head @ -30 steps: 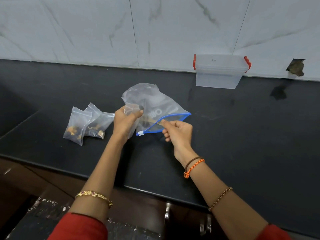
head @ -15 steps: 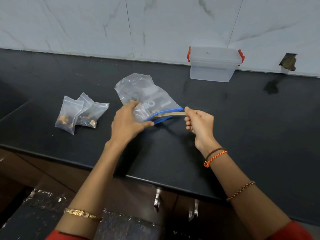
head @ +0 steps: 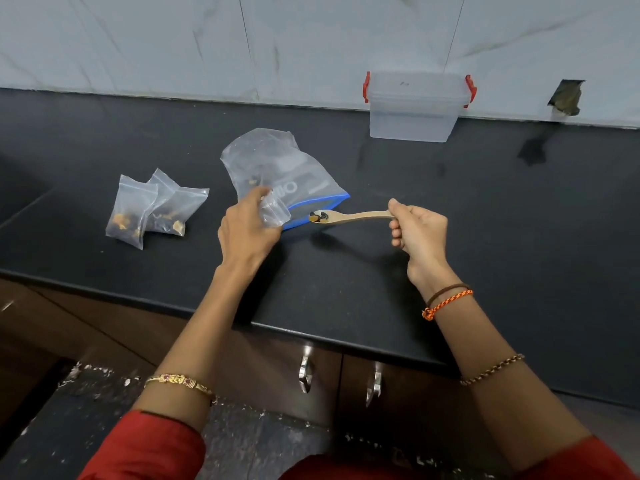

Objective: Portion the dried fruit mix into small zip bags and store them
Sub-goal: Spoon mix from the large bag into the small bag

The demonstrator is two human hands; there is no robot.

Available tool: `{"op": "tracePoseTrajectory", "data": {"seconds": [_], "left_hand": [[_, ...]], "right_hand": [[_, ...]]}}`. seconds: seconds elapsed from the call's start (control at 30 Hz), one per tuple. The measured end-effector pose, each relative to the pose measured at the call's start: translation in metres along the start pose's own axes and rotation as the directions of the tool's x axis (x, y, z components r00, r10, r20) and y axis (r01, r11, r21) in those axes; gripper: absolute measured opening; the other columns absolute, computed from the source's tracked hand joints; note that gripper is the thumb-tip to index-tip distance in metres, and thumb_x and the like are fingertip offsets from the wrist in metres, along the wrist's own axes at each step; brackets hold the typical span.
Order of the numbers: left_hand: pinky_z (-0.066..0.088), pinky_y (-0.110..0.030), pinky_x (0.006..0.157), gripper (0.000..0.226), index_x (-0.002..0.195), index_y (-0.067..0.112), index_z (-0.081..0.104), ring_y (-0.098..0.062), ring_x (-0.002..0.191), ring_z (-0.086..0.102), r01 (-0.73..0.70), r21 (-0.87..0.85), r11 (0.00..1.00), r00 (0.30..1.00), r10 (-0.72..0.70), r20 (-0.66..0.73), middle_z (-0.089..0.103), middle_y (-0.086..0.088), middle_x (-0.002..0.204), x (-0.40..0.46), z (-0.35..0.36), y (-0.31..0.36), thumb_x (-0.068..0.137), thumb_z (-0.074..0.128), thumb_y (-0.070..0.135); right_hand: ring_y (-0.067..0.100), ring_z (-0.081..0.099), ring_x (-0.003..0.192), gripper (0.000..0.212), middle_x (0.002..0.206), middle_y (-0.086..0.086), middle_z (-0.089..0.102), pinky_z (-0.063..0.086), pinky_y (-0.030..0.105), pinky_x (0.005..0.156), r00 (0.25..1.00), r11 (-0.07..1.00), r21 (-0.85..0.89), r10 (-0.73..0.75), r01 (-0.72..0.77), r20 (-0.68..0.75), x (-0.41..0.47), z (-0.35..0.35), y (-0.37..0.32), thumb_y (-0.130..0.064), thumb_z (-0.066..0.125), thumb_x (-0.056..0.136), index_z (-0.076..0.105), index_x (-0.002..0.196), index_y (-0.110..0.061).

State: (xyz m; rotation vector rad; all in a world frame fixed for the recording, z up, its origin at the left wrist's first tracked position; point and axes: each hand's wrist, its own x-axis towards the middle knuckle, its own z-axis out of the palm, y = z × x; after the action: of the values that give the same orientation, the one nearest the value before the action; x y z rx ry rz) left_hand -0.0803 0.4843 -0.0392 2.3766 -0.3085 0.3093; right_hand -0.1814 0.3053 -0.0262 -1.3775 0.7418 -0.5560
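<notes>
Both hands work just in front of the large bag (head: 277, 168), the landmark for all positions given: the right hand (head: 417, 233) curls its fingers round the handle of a wooden spoon (head: 349, 216), while the left hand (head: 247, 230) pinches an empty small bag (head: 273, 211) by its upper edge. Head view: half a second earlier the spoon's bowl lay inside the blue-rimmed mouth of the large bag; it has now come out and sits level just outside that mouth, loaded with a few dark and yellowish pieces of dried fruit (head: 319, 216). The left hand, which then rested on the large bag, has lifted the small bag beside the spoon's bowl. This suggests that one scoop is ready and that tipping it into the small bag is the step in hand; whether that bag's mouth is open cannot be told. To the left of the large bag, apart from it, lie two filled small bags (head: 152, 206), one overlapping the other, so two portions appear done. Behind and to the right of the large bag, against the wall, stands a clear box (head: 412, 112) with red clips, lid on. Nothing lies between spoon and small bag on the dark counter (head: 519, 237).
</notes>
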Motion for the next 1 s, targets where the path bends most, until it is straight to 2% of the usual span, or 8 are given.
{"op": "tracePoseTrajectory", "data": {"seconds": [0.13,0.33,0.5,0.6,0.7,0.77,0.9,1.0], "left_hand": [[0.041,-0.033,0.079,0.052,0.127,0.024,0.052,-0.033,0.101,0.058,0.02,-0.032,0.999,0.999,-0.019,0.026,0.065,-0.008,0.109,-0.003,0.002,0.001,0.077,0.062,0.014],[0.045,-0.036,0.09,0.067,0.128,0.02,0.052,-0.027,0.112,0.055,-0.084,-0.117,0.99,0.986,0.099,0.133,0.061,-0.002,0.122,-0.014,-0.003,0.008,0.067,0.078,0.03],[0.047,-0.035,0.092,0.08,0.125,0.02,0.054,-0.017,0.111,0.057,-0.12,-0.209,0.97,0.974,0.155,0.163,0.061,0.004,0.122,-0.021,-0.007,0.017,0.053,0.066,0.053],[0.042,-0.024,0.087,0.073,0.122,0.016,0.056,-0.013,0.11,0.055,-0.16,-0.225,0.961,0.962,0.203,0.183,0.059,0.003,0.123,-0.024,-0.006,0.023,0.058,0.065,0.05],[0.037,-0.019,0.084,0.066,0.118,0.014,0.058,-0.008,0.103,0.052,-0.173,-0.239,0.956,0.954,0.223,0.199,0.06,0.004,0.117,-0.024,-0.004,0.029,0.06,0.066,0.045],[0.044,-0.024,0.081,0.066,0.113,0.012,0.06,-0.012,0.095,0.057,-0.172,-0.27,0.947,0.953,0.23,0.199,0.061,0.005,0.104,-0.022,-0.002,0.031,0.057,0.067,0.048],[0.053,-0.042,0.08,0.062,0.105,0.015,0.062,-0.017,0.086,0.063,-0.158,-0.331,0.93,0.958,0.227,0.178,0.067,0.002,0.095,-0.021,-0.001,0.029,0.057,0.064,0.053],[0.052,-0.043,0.078,0.059,0.103,0.015,0.063,-0.019,0.084,0.064,-0.151,-0.337,0.929,0.965,0.213,0.154,0.068,0.001,0.095,-0.019,-0.004,0.027,0.058,0.062,0.054]], "right_hand": [[0.004,0.043,0.048,0.025,0.058,-0.002,0.051,0.039,0.012,0.042,0.999,0.999,0.007,-0.038,0.038,0.005,-0.001,-0.01,-0.005,-0.019,0.061,0.089,0.061,0.065,-0.014],[0.001,0.042,0.042,0.025,0.055,-0.003,0.049,0.038,0.012,0.042,0.981,0.986,-0.014,-0.164,0.166,0.105,-0.003,-0.01,-0.028,-0.019,0.062,0.088,0.061,0.064,-0.012],[0.001,0.041,0.039,0.025,0.047,-0.006,0.049,0.036,0.012,0.041,0.947,0.965,-0.089,-0.221,0.247,0.231,-0.006,0.002,-0.036,-0.019,0.064,0.086,0.063,0.062,-0.012],[0.0,0.043,0.04,0.023,0.051,-0.003,0.051,0.038,0.012,0.042,0.941,0.965,-0.077,-0.226,0.252,0.251,-0.008,0.014,-0.035,-0.02,0.065,0.086,0.065,0.066,-0.01],[-0.001,0.048,0.042,0.018,0.054,-0.003,0.055,0.043,0.013,0.046,0.925,0.965,-0.039,-0.235,0.258,0.298,-0.014,0.029,-0.03,-0.02,0.066,0.086,0.067,0.072,-0.008],[0.0,0.052,0.046,0.014,0.057,-0.001,0.059,0.046,0.014,0.048,0.901,0.958,-0.011,-0.264,0.285,0.345,-0.018,0.039,-0.027,-0.017,0.066,0.085,0.068,0.076,-0.006],[0.001,0.057,0.058,0.01,0.066,-0.008,0.064,0.051,0.019,0.058,0.774,0.817,-0.074,-0.507,0.572,0.38,-0.022,0.049,-0.02,-0.016,0.068,0.083,0.072,0.08,-0.007],[-0.002,0.054,0.062,0.016,0.073,-0.006,0.066,0.045,0.014,0.062,0.495,0.518,-0.061,-0.768,0.853,0.406,-0.021,0.05,-0.014,-0.02,0.066,0.081,0.074,0.082,-0.005]]}}
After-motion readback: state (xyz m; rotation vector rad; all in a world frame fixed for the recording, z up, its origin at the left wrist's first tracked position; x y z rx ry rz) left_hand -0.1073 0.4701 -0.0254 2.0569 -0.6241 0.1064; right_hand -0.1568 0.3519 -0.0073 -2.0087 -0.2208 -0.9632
